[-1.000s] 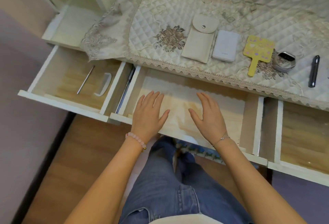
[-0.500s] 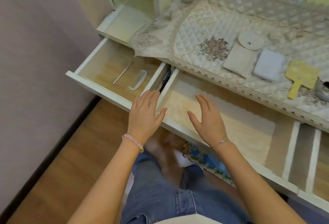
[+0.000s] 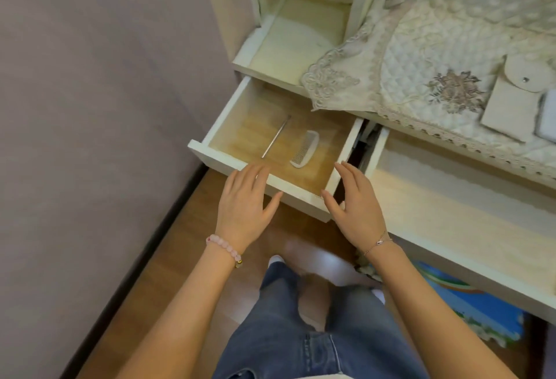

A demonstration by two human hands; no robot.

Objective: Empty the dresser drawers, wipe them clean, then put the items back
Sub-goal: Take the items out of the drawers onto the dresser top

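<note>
— Hands?
— Left hand [image 3: 243,208] and right hand [image 3: 358,208] hover at the left drawer's [image 3: 227,109] front edge. Fingers [image 3: 255,174] straight, close together, thumbs out, holding nothing. Contact unclear.
— Contents?
— White comb [image 3: 305,148] near the drawer's middle, thin metal rod [image 3: 276,136] just beside it, apart. Middle drawer [image 3: 451,198] open too.

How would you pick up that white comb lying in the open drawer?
Pinch the comb across its narrow width near the middle, coming straight down from above. It lies flat on the floor of the drawer, so no edge is lifted, and the space above it is free.
</note>
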